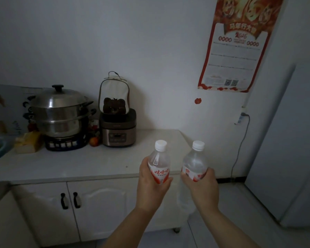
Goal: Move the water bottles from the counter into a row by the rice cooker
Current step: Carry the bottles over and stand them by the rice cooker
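Note:
My left hand (pixel 151 185) grips a clear water bottle (pixel 158 162) with a white cap and a red-and-white label, held upright over the counter's front right edge. Just to its right, my right hand (pixel 200 187) grips a second water bottle (pixel 195 161) of the same kind, also upright. Both bottles are held in the air in front of the white counter (pixel 79 161). The rice cooker (pixel 118 130), dark and silver, stands at the back of the counter, to the left of and beyond the bottles.
A white bag with a brown bear (pixel 114 97) sits on the rice cooker. Left of it a steel steamer pot (pixel 61 111) stands on a cooktop, with a small fruit (pixel 94 141) and a yellow box (pixel 28 142) nearby. A white fridge (pixel 283 140) stands at the right.

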The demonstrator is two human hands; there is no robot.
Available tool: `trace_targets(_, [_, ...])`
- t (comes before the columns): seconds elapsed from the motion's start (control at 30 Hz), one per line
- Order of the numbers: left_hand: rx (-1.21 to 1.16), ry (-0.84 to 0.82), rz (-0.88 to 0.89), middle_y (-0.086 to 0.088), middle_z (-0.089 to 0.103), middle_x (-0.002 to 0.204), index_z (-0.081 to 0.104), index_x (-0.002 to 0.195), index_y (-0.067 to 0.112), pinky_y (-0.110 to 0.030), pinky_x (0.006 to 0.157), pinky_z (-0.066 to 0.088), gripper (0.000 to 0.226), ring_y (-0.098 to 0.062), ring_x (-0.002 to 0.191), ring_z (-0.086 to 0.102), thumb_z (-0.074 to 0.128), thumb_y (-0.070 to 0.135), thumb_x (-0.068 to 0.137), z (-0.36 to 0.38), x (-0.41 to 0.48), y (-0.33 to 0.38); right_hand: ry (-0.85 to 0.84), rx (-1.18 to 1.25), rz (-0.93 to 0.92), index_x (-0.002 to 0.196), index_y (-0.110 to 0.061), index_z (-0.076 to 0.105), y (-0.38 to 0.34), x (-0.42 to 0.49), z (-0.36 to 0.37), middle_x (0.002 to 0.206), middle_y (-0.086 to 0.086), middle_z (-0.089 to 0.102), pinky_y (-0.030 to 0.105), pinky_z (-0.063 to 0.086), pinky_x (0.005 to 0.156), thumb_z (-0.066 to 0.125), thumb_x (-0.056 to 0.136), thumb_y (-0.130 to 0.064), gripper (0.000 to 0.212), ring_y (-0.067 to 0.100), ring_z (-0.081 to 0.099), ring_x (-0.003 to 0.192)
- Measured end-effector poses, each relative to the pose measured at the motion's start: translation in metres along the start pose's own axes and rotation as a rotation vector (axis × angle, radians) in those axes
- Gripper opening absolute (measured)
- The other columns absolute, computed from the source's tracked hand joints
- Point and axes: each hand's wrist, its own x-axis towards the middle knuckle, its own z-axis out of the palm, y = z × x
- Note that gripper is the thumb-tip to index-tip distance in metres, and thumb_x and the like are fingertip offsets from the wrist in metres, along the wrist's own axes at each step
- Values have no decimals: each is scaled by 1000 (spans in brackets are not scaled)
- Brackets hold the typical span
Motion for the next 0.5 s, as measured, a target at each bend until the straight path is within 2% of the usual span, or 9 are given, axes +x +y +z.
trace_targets(0.13, [18, 45, 17, 27, 43, 104, 34, 102, 44, 7, 72, 37, 72, 27, 96, 45, 81, 6, 64, 35, 60, -11, -31, -20, -40, 106, -10, 50, -3, 73, 23, 100, 7, 62, 31, 47, 68, 81, 65, -35, 57, 24, 59, 85])
trace_targets(0.23, [8, 34, -12, 22, 47, 106, 32, 107, 44, 5, 75, 40, 74, 22, 98, 48, 82, 10, 64, 56, 96, -25, -32, -31, -46, 106, -9, 50, -2, 118, 39, 103, 9, 62, 33, 49, 70, 81, 64, -35, 59, 28, 61, 89])
trace_targets(0.37, [35, 48, -25, 20, 49, 105, 33, 103, 47, 4, 75, 41, 72, 11, 97, 52, 82, 13, 63, 77, 141, -48, -44, -24, -43, 109, -9, 49, 3, 167, 63, 104, 9, 61, 34, 50, 71, 81, 64, -35, 61, 27, 60, 89])
trace_targets(0.5, [49, 72, -27, 23, 48, 102, 36, 99, 47, 3, 74, 41, 70, 18, 96, 51, 83, 10, 63, 99, 188, -78, -40, -28, -29, 107, -10, 49, 16, 213, 93, 103, 9, 61, 32, 47, 69, 81, 65, -33, 58, 25, 59, 86])
